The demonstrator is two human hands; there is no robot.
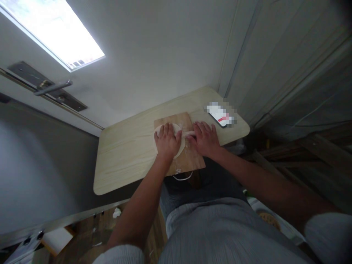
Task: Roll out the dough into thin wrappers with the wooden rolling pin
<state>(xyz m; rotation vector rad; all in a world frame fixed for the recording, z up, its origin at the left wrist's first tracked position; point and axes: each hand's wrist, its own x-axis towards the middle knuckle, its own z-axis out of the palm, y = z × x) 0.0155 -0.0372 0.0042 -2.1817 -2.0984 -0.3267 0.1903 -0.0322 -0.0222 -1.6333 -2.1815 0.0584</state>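
Observation:
A flat round sheet of dough (180,148) lies on a wooden cutting board (190,161). My left hand (167,141) rests on the dough, palm down with fingers stretched out, and covers much of it. On the board's right side, my right hand (205,138) is closed over one end of a thin, pale rolling pin (189,133). The pin's other end points at the dough's right edge. White flour traces show on the board near the pin and by its front edge.
The board sits on a light wooden table (123,154) with rounded corners, against a pale door with a metal handle (53,88). A phone (220,114) with a lit screen lies at the table's right. A wire loop (183,178) sticks out from the board's near edge.

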